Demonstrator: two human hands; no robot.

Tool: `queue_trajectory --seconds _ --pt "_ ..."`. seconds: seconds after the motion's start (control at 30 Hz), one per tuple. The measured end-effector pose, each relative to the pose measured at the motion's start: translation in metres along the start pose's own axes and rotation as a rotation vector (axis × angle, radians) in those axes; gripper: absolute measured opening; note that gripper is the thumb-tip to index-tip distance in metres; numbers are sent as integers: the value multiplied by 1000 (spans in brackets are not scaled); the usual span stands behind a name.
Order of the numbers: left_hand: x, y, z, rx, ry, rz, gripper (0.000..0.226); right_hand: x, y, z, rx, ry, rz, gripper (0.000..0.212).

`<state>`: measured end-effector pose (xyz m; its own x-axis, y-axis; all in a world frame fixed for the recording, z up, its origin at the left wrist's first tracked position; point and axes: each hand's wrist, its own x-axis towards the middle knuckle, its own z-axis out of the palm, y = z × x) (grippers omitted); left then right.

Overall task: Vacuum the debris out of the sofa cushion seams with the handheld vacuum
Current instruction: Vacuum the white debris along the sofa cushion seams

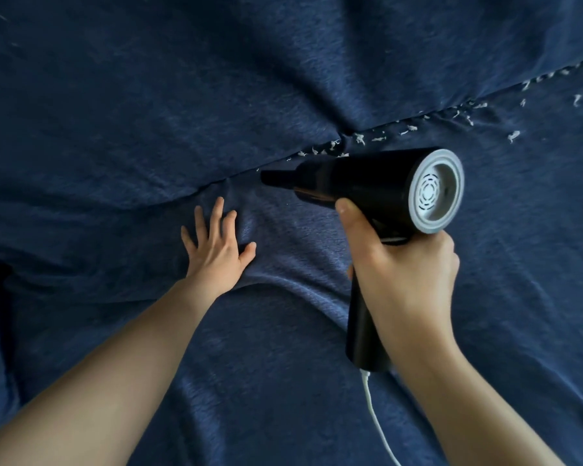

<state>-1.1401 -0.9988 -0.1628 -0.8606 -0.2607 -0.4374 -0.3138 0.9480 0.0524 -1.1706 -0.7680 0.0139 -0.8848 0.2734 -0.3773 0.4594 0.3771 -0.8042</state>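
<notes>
A black handheld vacuum [367, 186] with a grey vented rear cap is held by its handle in my right hand [408, 274]. Its narrow nozzle [276, 178] points left, just below the seam [216, 185] between the dark blue sofa cushions. White paper-like debris [360, 137] lies scattered along the seam, from above the vacuum body out to the upper right. My left hand [216, 243] lies flat with fingers spread on the seat cushion [266, 364], pressing the fabric just below the seam and left of the nozzle.
A white cord [374, 415] hangs from the bottom of the vacuum handle toward the lower edge of the view. The back cushion [182, 79] fills the upper half. A few loose debris bits [514, 135] lie on the seat at right.
</notes>
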Motion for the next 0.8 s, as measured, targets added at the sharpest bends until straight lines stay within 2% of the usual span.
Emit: queue_trajectory --seconds 0.17,0.27,0.47,0.8 --pt "28 25 -9 -86 -5 27 75 14 -2 8 29 7 -21 45" --pt "38 39 -6 -82 -57 30 79 19 1 22 -8 -50 -16 58" --pt "34 39 3 -1 -56 16 86 26 6 14 10 -24 -38 52" --pt "35 44 2 38 -111 -24 84 23 15 -13 14 37 -38 46"
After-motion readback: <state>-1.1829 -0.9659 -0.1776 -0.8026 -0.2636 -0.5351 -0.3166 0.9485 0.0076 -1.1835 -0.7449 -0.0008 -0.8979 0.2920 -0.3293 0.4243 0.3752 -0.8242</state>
